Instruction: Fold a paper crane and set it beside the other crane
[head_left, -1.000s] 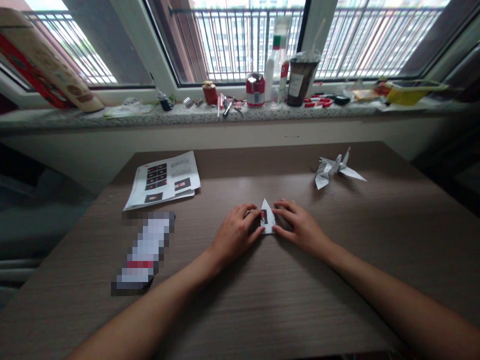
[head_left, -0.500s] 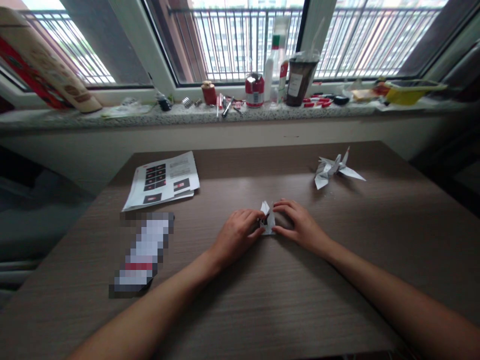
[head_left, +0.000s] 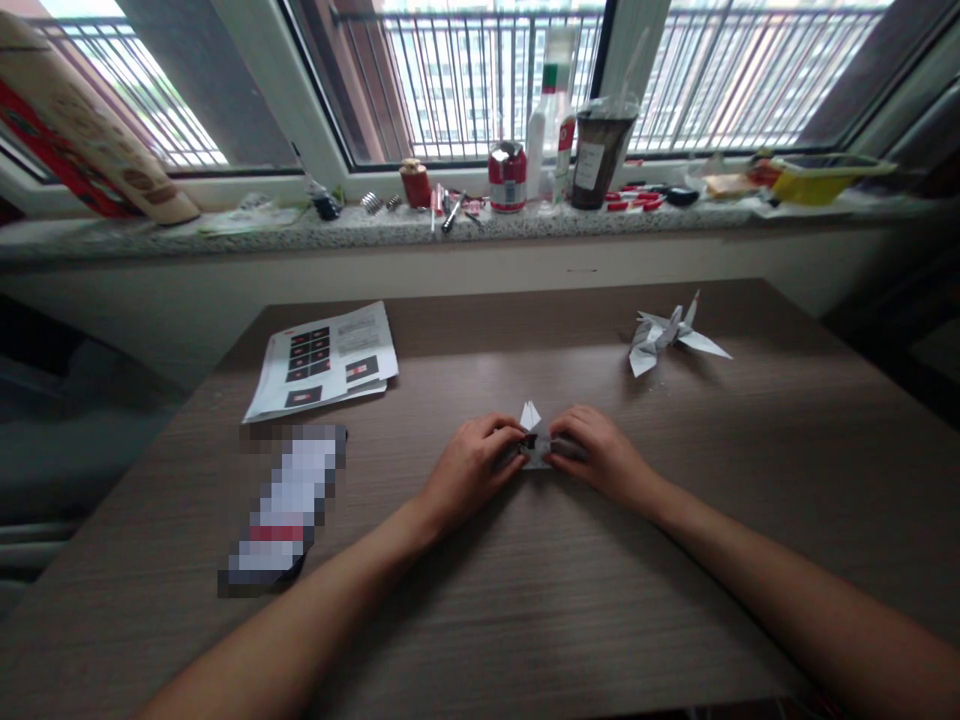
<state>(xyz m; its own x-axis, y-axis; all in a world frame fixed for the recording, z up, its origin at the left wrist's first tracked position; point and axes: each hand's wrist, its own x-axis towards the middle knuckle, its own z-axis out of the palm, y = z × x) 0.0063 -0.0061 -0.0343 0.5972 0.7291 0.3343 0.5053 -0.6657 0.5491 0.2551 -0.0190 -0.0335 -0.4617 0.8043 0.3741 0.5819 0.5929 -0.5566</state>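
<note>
Paper (head_left: 537,457), folded into a small piece, lies on the brown table (head_left: 480,620) between the fingertips of the left hand (head_left: 476,458) and those of the right hand (head_left: 601,452). Its far end pokes out beyond both sets of fingertips as two slim white points, side by side and split by a thin dark line. Nearer, level with the index fingers, the surface turns greyer and shaded, with a dark patch just beside the left index fingertip. The near edge, by the thumbs, runs roughly straight. Creases in the middle are too small to make out.

Left index finger and thumb bend in at the paper's left side with a gap between them, the other fingers bunched behind. Right fingers are curled and held close together, the thumb a little apart below, tips at the paper's right side. Whether either hand pinches the paper or only presses it, I cannot tell.

Well beyond the right fingers, off to their right, rests a folded paper bird (head_left: 667,338), pale grey with pointed wings. Beyond the left fingers, farther left, lie printed sheets (head_left: 322,360).
</note>
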